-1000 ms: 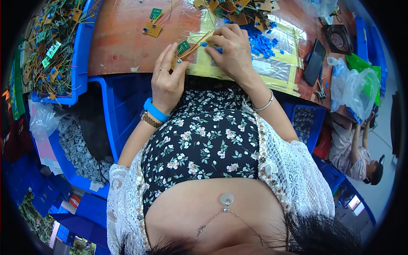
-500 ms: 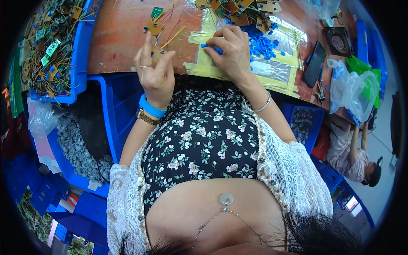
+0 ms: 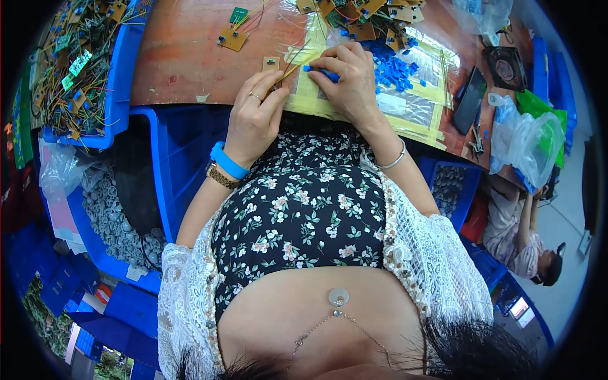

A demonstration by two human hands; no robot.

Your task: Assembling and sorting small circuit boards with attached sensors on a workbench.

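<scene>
My left hand (image 3: 258, 107) is at the table's near edge, thumb and fingers pinched together. They hold a small brown circuit board (image 3: 271, 63) with thin wires; the fingers hide part of it. Close on its right, my right hand (image 3: 347, 79) curls around small blue plastic pieces (image 3: 326, 73). One blue piece pokes out toward the wires at my left fingertips. Another brown board (image 3: 233, 40) lies farther off, beside a small green board (image 3: 239, 15) with wires.
Loose blue pieces (image 3: 396, 71) are heaped beyond my right hand, below a pile of brown boards (image 3: 362, 30). A blue bin of wired boards (image 3: 119, 76) stands left. Rightward lie a phone (image 3: 469, 99), a black fan (image 3: 506, 66) and plastic bags (image 3: 529, 136). Another person (image 3: 522, 237) sits at far right.
My left hand has moved right with the small brown board, toward my right hand, and its fingers have closed together. My right hand has stayed nearly in place with the blue pieces.
</scene>
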